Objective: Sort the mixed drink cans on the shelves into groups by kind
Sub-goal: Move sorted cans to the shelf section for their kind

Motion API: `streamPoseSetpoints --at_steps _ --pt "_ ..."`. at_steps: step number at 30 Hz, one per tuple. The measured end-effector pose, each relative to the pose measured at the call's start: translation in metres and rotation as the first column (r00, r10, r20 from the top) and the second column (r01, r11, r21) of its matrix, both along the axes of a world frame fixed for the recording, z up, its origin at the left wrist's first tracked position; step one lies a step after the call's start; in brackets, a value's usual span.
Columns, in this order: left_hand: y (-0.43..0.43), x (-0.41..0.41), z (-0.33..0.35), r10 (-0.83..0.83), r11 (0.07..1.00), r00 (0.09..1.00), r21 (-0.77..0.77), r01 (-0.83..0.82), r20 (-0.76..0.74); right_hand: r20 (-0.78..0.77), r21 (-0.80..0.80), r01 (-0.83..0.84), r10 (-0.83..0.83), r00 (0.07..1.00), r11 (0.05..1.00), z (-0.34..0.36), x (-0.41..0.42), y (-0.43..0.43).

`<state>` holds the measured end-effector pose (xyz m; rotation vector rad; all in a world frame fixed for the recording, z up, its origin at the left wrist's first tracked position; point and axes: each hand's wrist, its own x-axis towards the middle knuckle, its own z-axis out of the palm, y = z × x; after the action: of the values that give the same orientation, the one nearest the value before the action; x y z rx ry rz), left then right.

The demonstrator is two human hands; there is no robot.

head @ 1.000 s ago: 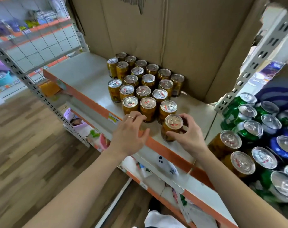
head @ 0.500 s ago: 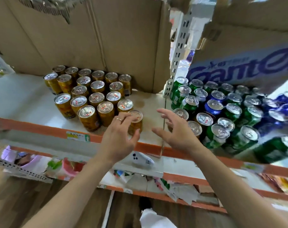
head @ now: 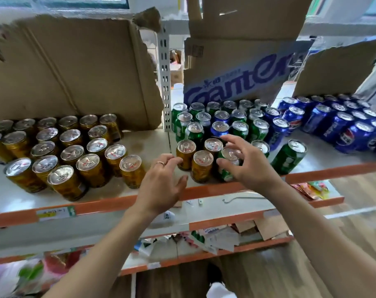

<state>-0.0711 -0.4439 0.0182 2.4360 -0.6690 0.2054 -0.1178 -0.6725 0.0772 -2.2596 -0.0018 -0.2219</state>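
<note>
Hovering with the left grip [head: 161, 186] just above the orange front edge of the shelf [head: 101, 205], with fingers loosely curled, nothing held, and a ring [head: 160, 163] on one finger. Reaching with the right grip [head: 245, 164] over the near green can [head: 225, 172], with fingers spread wide and bent above its lid. Cannot tell whether thumb or fingertips touch that can, hidden for the most part behind the palm.

Shows three stray gold cans [head: 202, 166] just beyond the left grip, in the right bay, right of the white upright post [head: 166, 82]; upright and packed close, touching or nearly so. Shows the main gold cans [head: 64, 151] on the left bay in upright rows, cut off at the left border.

Places a cluster of green cans [head: 239, 127] behind the strays, with at least two mixed-in blue cans [head: 220, 128] among them. Places the blue cans [head: 343, 127] farther right in rows, running out of view at the right border. Leaves one lone green can [head: 289, 157] apart near the front edge, seemingly leaning; hard to say whether truly tilted or bent by the wide lens.

Backs the left bay with torn cardboard [head: 75, 72] and the right with a printed sheet [head: 242, 80], its blue lettering cut off at both ends. Blurs the lower shelf [head: 215, 252] into packets and papers too smeared to name.
</note>
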Motion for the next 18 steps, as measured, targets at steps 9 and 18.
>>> streamPoseSetpoints --at_steps 9,18 --pt "-0.054 0.043 -0.004 -0.043 0.983 0.999 0.180 0.039 0.019 0.007 -0.047 0.020 -0.020 1.000 0.999 0.001 0.044 -0.058" --pt "-0.070 0.095 -0.001 0.129 0.963 0.985 0.252 -0.097 -0.112 -0.028 -0.240 -0.047 0.041 0.999 0.970 0.003 0.144 -0.096"
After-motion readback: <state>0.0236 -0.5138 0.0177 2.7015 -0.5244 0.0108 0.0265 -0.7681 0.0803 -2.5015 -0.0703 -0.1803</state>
